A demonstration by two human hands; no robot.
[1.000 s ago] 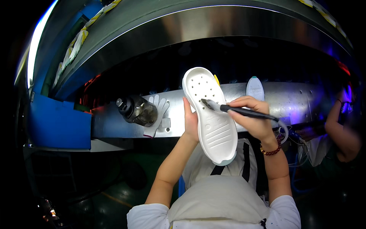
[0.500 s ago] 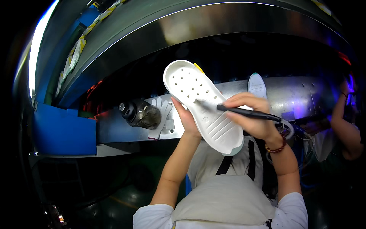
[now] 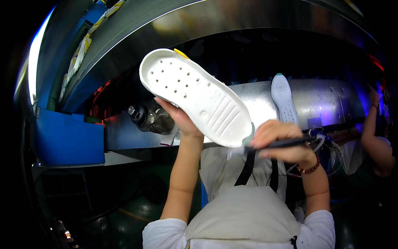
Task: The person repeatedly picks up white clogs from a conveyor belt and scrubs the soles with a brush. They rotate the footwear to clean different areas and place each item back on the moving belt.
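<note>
White shoe sole (image 3: pixel 198 98), perforated and ribbed, tilts above the steel bench edge (image 3: pixel 331 97), gripped underneath by the left hand (image 3: pixel 179 117); right hand (image 3: pixel 278 142) clasps a dark pen-like tool (image 3: pixel 286 143) at its heel.

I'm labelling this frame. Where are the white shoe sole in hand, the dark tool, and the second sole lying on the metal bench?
white shoe sole (image 3: pixel 195 97), head view, middle of its perforated face.
dark tool (image 3: pixel 286 143), head view, its handle.
second sole (image 3: pixel 283 97), head view, its middle.
</note>
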